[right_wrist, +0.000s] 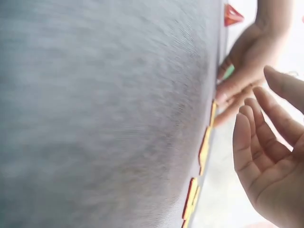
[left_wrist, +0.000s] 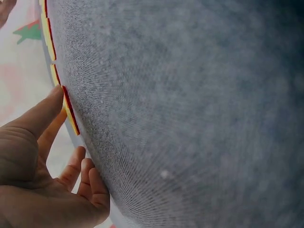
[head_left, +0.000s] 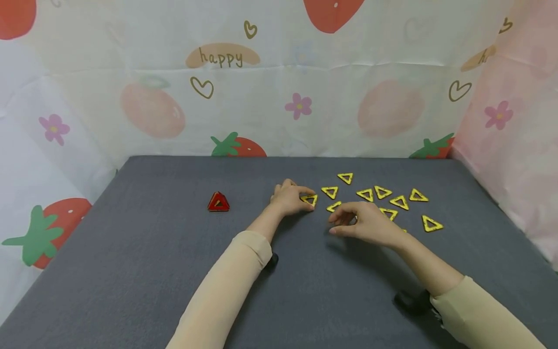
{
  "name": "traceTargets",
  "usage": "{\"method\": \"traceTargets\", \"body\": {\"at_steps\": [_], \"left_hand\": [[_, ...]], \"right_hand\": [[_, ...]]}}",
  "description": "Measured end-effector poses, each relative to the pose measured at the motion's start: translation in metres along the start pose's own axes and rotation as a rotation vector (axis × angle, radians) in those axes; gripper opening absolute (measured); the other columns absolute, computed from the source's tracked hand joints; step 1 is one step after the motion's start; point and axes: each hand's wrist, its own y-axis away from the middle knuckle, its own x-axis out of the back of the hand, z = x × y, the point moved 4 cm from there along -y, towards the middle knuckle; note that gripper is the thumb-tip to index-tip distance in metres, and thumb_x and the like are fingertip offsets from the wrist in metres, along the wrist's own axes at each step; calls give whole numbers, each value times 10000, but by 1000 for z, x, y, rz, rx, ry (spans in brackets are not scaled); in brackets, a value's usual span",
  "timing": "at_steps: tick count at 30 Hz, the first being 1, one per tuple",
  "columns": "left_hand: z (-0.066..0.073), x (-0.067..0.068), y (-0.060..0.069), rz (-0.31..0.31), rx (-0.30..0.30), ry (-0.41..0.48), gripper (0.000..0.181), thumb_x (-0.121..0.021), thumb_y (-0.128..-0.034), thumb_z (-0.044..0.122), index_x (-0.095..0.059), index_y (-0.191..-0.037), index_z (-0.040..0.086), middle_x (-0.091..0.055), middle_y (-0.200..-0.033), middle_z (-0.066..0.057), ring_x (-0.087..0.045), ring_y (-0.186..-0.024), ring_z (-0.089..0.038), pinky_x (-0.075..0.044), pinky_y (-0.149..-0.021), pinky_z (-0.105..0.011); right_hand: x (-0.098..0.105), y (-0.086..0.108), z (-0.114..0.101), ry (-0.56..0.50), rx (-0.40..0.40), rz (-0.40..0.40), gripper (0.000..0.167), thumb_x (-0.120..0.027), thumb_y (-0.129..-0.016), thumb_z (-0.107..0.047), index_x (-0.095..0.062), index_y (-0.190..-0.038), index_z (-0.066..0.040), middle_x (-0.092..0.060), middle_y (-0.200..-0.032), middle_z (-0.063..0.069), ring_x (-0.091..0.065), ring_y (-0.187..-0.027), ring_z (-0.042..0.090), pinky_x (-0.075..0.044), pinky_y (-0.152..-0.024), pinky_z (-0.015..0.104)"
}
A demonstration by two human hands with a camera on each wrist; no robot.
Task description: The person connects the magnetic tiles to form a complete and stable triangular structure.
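Left hand [head_left: 291, 198] has its thumb and index finger set lightly on opposite sides of a yellow triangle [head_left: 309, 199], with only a small gap between the tips, filled by the piece; its other fingers are bent behind. Right hand [head_left: 368, 223] hangs just above the tabletop [head_left: 131, 271], with fingers loosely curved, thumb and index finger apart, and nothing in its grasp.

The triangle at the left hand lies at the left end of a loose scatter of other triangles [head_left: 399, 202], all yellow on top and hollow in the middle. Most lie flat behind and beyond the right hand, some near one another; a few are partly hidden by its fingers and wrist. Both wrist views show red along the lower edges of several pieces.

Well apart, on the other side of the left hand, a red pyramid [head_left: 218, 202] stands on the tabletop. Pale sleeves [head_left: 226, 291] cover both forearms, and a cloth [head_left: 279, 77] printed with strawberries, flowers, hearts and the word "happy" hangs behind
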Motion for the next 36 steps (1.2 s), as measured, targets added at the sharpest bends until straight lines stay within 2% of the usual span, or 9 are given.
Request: {"method": "traceTargets", "body": {"at_steps": [5, 12, 18, 25, 30, 36], "left_hand": [[1, 1, 1, 5, 5, 6, 430, -722, -890, 405, -640, -1309, 356, -451, -1384, -95, -412, -1209, -305, -404, -971, -459], [2, 2, 3, 9, 18, 14, 422, -728, -889, 384, -647, -1301, 354, -446, -1393, -92, -408, -1199, -300, -403, -976, -456], [0, 0, 1, 10, 18, 19, 411, -726, -892, 371, -650, -1296, 359, -441, -1395, -89, -403, -1201, -293, -399, -984, -459], [1, -1, 1, 4, 19, 23, 398, -722, -898, 361, -653, -1290, 361, -439, -1397, -87, -400, -1203, -290, -396, -977, -454], [1, -1, 1, 7, 22, 10, 397, -719, -900, 360, -650, -1291, 370, -430, -1417, -82, -396, -1216, -288, -402, -973, -448], [1, 0, 2, 8, 24, 6, 397, -718, -902, 359, -649, -1292, 373, -427, -1422, -81, -396, -1224, -286, -406, -971, -448]], "right_hand": [[11, -10, 8, -22, -75, 86, 236, -753, -876, -281, -735, -1064, -140, -718, -901, 2, -649, -798, 119, -512, -715, 300], [18, -21, 17, -111, -172, 130, 322, -701, -923, -267, -681, -1168, -59, -710, -964, 131, -670, -784, 279, -543, -646, 361], [19, -28, 23, -128, -231, 124, 396, -702, -921, -270, -646, -1235, -33, -696, -1021, 157, -680, -813, 265, -558, -671, 363], [16, -32, 31, -115, -286, 127, 402, -723, -902, -231, -641, -1235, -20, -686, -1059, 170, -682, -809, 224, -553, -676, 312], [13, -35, 37, -97, -331, 138, 381, -744, -882, -216, -657, -1208, -40, -673, -1014, 132, -653, -753, 186, -526, -642, 294], [11, -36, 46, -71, -344, 147, 391, -769, -858, -214, -669, -1191, -35, -656, -938, 90, -602, -703, 156, -493, -616, 287]]}}
